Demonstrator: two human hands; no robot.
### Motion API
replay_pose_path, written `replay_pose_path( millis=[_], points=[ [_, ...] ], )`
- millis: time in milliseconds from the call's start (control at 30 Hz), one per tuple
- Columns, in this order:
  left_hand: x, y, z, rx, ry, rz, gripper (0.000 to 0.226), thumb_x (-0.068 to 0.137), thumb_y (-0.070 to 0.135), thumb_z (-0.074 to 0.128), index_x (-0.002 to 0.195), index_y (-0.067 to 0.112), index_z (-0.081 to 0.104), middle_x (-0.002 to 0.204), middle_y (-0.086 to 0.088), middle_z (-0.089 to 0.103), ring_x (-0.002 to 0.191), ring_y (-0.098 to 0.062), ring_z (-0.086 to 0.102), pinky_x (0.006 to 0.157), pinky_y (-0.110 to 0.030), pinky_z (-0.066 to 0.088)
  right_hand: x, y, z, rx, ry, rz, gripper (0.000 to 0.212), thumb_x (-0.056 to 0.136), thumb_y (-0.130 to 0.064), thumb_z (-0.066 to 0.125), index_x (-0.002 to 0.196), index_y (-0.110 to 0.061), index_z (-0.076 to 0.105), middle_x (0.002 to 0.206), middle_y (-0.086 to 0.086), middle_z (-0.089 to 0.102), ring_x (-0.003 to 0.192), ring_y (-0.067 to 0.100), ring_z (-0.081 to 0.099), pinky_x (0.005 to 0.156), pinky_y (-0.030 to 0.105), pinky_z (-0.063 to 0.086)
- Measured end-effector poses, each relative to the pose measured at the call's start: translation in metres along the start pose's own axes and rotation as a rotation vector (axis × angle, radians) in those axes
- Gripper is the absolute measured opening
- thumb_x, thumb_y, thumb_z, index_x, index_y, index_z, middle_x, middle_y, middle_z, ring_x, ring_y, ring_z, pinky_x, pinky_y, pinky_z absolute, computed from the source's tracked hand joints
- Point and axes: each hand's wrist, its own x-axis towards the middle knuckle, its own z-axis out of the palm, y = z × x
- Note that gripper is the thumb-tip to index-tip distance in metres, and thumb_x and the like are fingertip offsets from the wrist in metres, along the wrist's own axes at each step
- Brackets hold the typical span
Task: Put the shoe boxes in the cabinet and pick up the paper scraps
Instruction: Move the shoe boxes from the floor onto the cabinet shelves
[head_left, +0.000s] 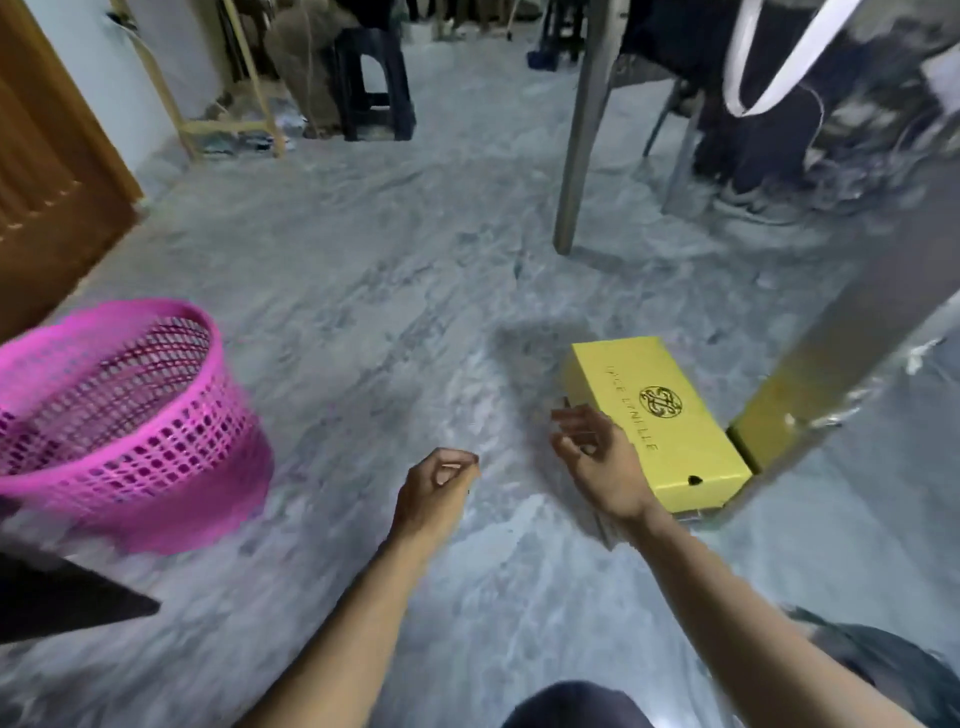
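A yellow shoe box (670, 415) with a dark round logo lies flat on the grey marble floor at the right, against a shiny metal table leg (841, 338). My right hand (597, 457) hovers just left of the box's near end, fingers spread and curled, holding nothing. My left hand (436, 493) hangs over bare floor in the middle with its fingers closed loosely; nothing shows inside it. I see no paper scraps on the floor.
A pink plastic mesh basket (119, 415) stands at the left. A brown wooden door (47, 171) is at far left. A second metal leg (582, 135), a dark stool (374, 83), a wooden frame and a seated person's shoes (753, 202) lie beyond.
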Motion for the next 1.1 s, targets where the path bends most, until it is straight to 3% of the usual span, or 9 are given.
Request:
replay_pose_path(
  millis=[133,333,533,633,733,833,900,967,1100],
  points=[
    [0.022,-0.015,0.083,-0.011,-0.148,-0.092,0.015,0.093,0.033,0.071,0.104,0.024,0.071,0.116,-0.004,0.073,0.093,-0.021,0.072,0.067,-0.027,0.051,0.008,0.069,-0.052,-0.116,0.247,0.246,0.04,0.08,-0.04,0.064,0.118,-0.027,0.066,0.12,0.009,0.053,0.115,0.036,0.059,0.105,0.047,0.048],
    [0.039,-0.018,0.175,0.002,-0.418,-0.317,0.08,0.087,0.065,0.065,0.154,0.036,0.033,0.149,-0.003,0.046,0.121,-0.027,0.058,0.096,-0.041,0.056,0.009,0.127,-0.104,-0.225,0.423,0.504,0.061,0.088,-0.038,0.068,0.143,-0.018,0.05,0.139,0.018,0.044,0.134,0.04,0.043,0.11,0.051,0.041],
    [0.046,-0.032,0.219,-0.125,-0.435,-0.382,0.066,0.086,0.069,0.062,0.141,0.041,0.038,0.118,0.007,0.055,0.104,-0.022,0.059,0.107,-0.049,0.048,0.016,0.154,-0.117,-0.101,0.521,0.509,0.054,0.089,-0.034,0.07,0.135,-0.009,0.06,0.124,0.013,0.059,0.117,0.038,0.058,0.097,0.04,0.046],
    [0.05,-0.044,0.216,-0.288,-0.289,-0.35,0.066,0.082,0.064,0.072,0.138,0.038,0.048,0.126,0.004,0.063,0.113,-0.027,0.063,0.1,-0.042,0.051,0.013,0.158,-0.114,-0.029,0.482,0.519,0.03,0.088,-0.042,0.07,0.098,-0.014,0.077,0.09,0.003,0.072,0.099,0.032,0.067,0.08,0.032,0.046],
    [0.055,-0.06,0.195,-0.408,-0.198,-0.332,0.061,0.075,0.059,0.08,0.126,0.033,0.059,0.133,0.0,0.062,0.121,-0.026,0.063,0.093,-0.034,0.054,0.01,0.163,-0.106,0.037,0.45,0.515,0.027,0.09,-0.041,0.072,0.08,-0.016,0.07,0.08,-0.001,0.072,0.091,0.03,0.068,0.08,0.038,0.05],
    [0.051,-0.07,0.162,-0.437,-0.219,-0.313,0.029,0.089,0.046,0.072,0.115,0.036,0.062,0.126,0.006,0.06,0.113,-0.022,0.064,0.096,-0.035,0.054,0.02,0.164,-0.097,0.259,0.383,0.501,0.033,0.091,-0.045,0.072,0.097,-0.014,0.063,0.105,0.005,0.073,0.103,0.028,0.068,0.089,0.047,0.053],
    [0.045,-0.08,0.135,-0.466,-0.224,-0.325,0.022,0.093,0.041,0.07,0.113,0.035,0.064,0.125,0.007,0.06,0.11,-0.025,0.065,0.102,-0.039,0.053,0.036,0.156,-0.089,0.401,0.242,0.516,0.064,0.083,-0.064,0.073,0.12,-0.014,0.058,0.116,0.007,0.067,0.103,0.026,0.067,0.087,0.05,0.059],
    [0.034,-0.09,0.106,-0.47,-0.215,-0.324,0.04,0.083,0.044,0.077,0.119,0.03,0.064,0.133,-0.002,0.063,0.116,-0.034,0.067,0.103,-0.042,0.054,0.057,0.145,-0.079,0.489,0.133,0.512,0.099,0.066,-0.081,0.075,0.139,-0.02,0.05,0.127,0.006,0.066,0.109,0.028,0.069,0.085,0.051,0.061],
    [0.011,-0.101,0.04,-0.513,-0.226,-0.304,0.078,0.064,0.043,0.089,0.132,0.02,0.059,0.13,-0.016,0.067,0.104,-0.037,0.072,0.088,-0.042,0.061,0.079,0.096,-0.045,0.583,0.031,0.385,0.103,0.054,-0.071,0.087,0.14,-0.027,0.052,0.123,0.007,0.074,0.099,0.021,0.077,0.068,0.036,0.062]
  ],
)
